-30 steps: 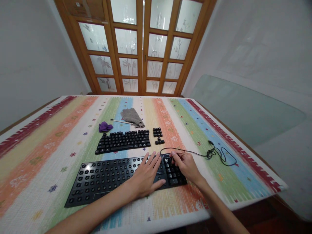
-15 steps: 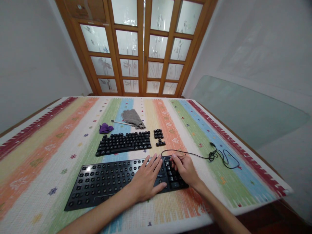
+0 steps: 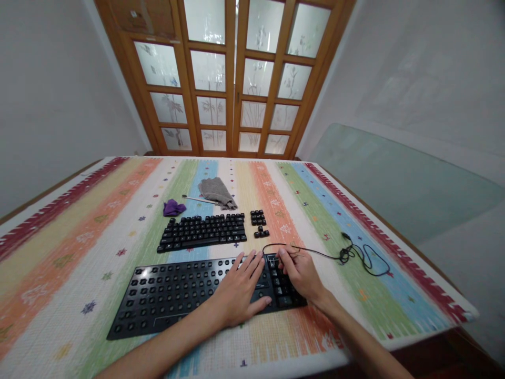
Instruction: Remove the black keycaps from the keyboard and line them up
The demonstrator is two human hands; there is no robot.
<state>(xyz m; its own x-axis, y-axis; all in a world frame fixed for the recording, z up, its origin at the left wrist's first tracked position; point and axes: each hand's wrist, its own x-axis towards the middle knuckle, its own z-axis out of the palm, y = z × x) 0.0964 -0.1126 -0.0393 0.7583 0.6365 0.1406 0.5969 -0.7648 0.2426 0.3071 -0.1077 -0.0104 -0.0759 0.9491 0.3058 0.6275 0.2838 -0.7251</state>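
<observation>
A black keyboard [image 3: 169, 295] lies at the table's near side, most of its left and middle part stripped to bare key posts. Keycaps still sit on its number pad [image 3: 284, 289]. My left hand [image 3: 240, 292] rests flat across the keyboard's right-middle part, fingers stretched and spread. Over the top of the number pad, my right hand [image 3: 300, 271] is closed in a pinch; what its fingertips hold is too small and hidden to name. Beyond the keyboard, loose black keycaps [image 3: 203, 231] are laid out in rows, with smaller groups of keycaps [image 3: 258, 217] to their right.
A purple cloth [image 3: 173, 207], a thin brush [image 3: 201, 199] and a grey cloth [image 3: 218, 192] lie behind the keycaps. The keyboard's cable [image 3: 347, 255] runs right and ends in a loose tangle. A striped tablecloth [image 3: 71, 221] covers the table; wooden glazed doors [image 3: 232, 79] stand behind.
The camera view has shifted very slightly. Both hands stay in nearly the same place on the keyboard, the right still pinched over the number pad.
</observation>
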